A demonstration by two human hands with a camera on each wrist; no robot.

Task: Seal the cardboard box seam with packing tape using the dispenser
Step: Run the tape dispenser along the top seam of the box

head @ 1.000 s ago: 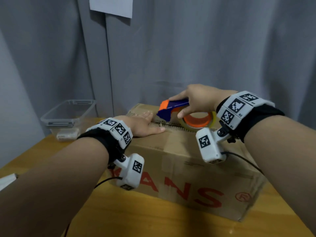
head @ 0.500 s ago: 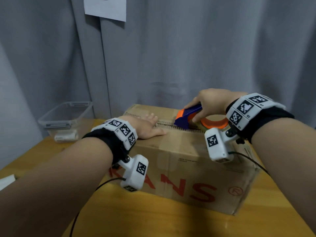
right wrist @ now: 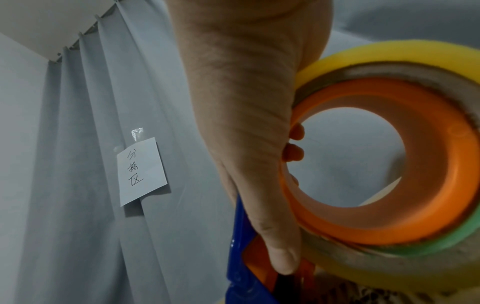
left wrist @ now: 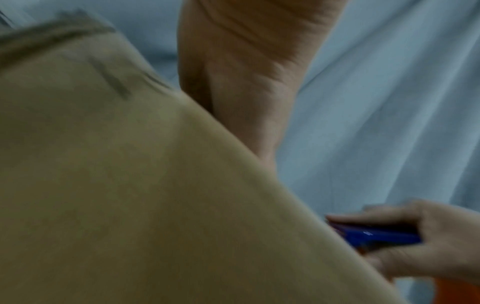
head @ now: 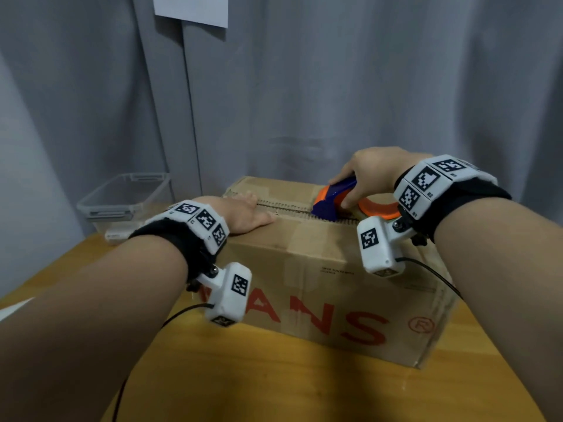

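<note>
Wooden table [head: 304, 388] in the near field, bearing a cardboard box [head: 320, 278] with red lettering on its near face. On the box top, toward the left end, the left hand [head: 243, 213] lies palm down with fingers straight and flat, pressing the near flap beside the seam [head: 286, 207] — it holds nothing; the left wrist view shows the same hand [left wrist: 244, 72] resting against the cardboard [left wrist: 130, 185]. The seam runs left to right along the middle of the top, its corrugated edges exposed between the two hands. Toward the right end, the right hand [head: 371, 175] is clamped around the blue-and-orange tape dispenser [head: 332, 202], whose nose sits on the seam. The right wrist view shows the thumb [right wrist: 280, 246] laid along the dispenser body [right wrist: 244, 277] and fingertips [right wrist: 293, 152] curled through the orange core of the tape roll [right wrist: 389, 164] — yellowish tape wound outside it. Far left on the table, a clear plastic bin [head: 122, 202]. Behind everything hangs a grey curtain [head: 335, 86] with a paper note [head: 190, 9] fixed to it.
</note>
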